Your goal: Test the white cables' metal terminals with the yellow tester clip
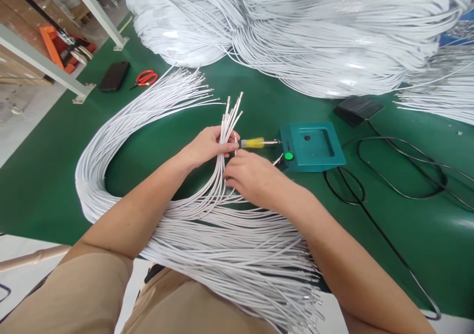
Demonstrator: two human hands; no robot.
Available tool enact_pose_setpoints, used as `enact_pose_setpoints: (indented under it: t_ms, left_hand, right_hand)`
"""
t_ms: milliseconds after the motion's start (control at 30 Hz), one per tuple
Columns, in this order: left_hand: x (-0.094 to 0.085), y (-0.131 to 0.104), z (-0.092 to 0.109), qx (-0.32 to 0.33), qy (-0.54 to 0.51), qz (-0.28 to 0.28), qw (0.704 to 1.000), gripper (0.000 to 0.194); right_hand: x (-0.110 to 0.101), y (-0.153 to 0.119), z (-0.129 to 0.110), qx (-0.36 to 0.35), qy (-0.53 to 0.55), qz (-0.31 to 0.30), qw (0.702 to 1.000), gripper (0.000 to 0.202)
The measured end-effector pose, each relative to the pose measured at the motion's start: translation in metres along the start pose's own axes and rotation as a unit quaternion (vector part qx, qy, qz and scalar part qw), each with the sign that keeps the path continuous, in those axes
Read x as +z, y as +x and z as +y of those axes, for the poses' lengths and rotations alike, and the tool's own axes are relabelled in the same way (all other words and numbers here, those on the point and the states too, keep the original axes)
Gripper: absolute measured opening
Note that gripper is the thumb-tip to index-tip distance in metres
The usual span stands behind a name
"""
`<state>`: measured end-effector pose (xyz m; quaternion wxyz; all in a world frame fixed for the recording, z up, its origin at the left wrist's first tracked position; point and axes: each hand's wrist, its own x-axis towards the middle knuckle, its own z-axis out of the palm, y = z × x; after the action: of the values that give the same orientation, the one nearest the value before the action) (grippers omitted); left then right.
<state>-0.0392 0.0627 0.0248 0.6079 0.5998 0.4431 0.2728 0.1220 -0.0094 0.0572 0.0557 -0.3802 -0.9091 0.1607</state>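
Observation:
My left hand (209, 145) is closed round a small bunch of white cables (226, 127), whose metal-tipped ends stick up above the thumb. Close beside it, my right hand (254, 176) has its fingers curled at a single cable near the bunch; the fingertips are partly hidden. A tool with a yellow handle (255, 142) and a metal shaft reaches from the teal box (336, 146) toward my hands. On the box's front corner is a green button (289, 156). Many more white cables (207, 235) curve under my forearms and over the table's front edge.
Big coils of white cable (333, 38) fill the back of the green table (414, 245). A black pedal (358, 110) with a looping black cord (400, 196) sits to the right. Red-handled scissors (146, 77) and a black phone-like object (114, 76) lie at the back left, near a metal post (96, 13).

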Motion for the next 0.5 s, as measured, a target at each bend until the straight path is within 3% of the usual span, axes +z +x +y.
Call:
enact_pose_setpoints:
  t_ms: [133,300,400,500]
  left_hand:
    - [-0.001,0.000,0.000,-0.028,-0.028,0.011,0.999,0.034]
    - [0.000,0.000,0.000,-0.035,-0.027,0.021,0.999,0.038]
    - [0.003,-0.001,-0.002,-0.009,-0.025,0.027,0.999,0.044]
    - [0.009,-0.002,-0.003,0.019,-0.004,0.042,0.999,0.043]
  right_hand:
    - [0.014,0.002,-0.016,0.065,-0.038,-0.082,0.994,0.014]
    - [0.010,-0.004,-0.028,0.110,0.013,-0.214,0.970,0.017]
    - [0.001,-0.009,-0.027,0.087,0.078,-0.224,0.968,0.015]
    - [-0.010,-0.011,-0.013,0.092,0.143,-0.164,0.972,0.025]
